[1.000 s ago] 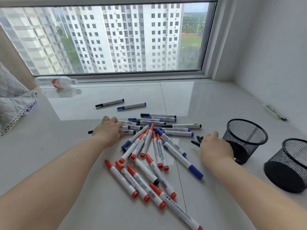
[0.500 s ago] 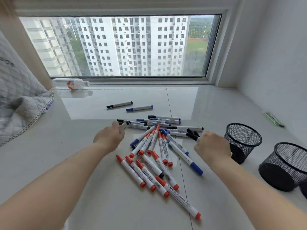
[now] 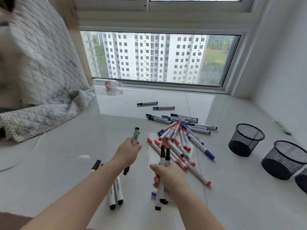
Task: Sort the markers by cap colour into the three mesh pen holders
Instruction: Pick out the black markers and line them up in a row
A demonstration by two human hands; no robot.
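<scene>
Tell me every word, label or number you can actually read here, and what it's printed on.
No text can be read for certain.
Markers in the pile: dark print on the white barrels, too small and blurred.
Markers gripped by the left hand and right hand: print blurred.
Plastic bottle by the window: red label, unreadable.
Quilted fabric: small dark mark, perhaps letters, unclear.
Mesh pen holders: no text.

There is only one view, from a camera on the person's head. It looks forward and down over both forearms to the sill (image 3: pixel 69 163), with the markers (image 3: pixel 179 138) close below and the window (image 3: pixel 156 58) farther ahead at the top.
</scene>
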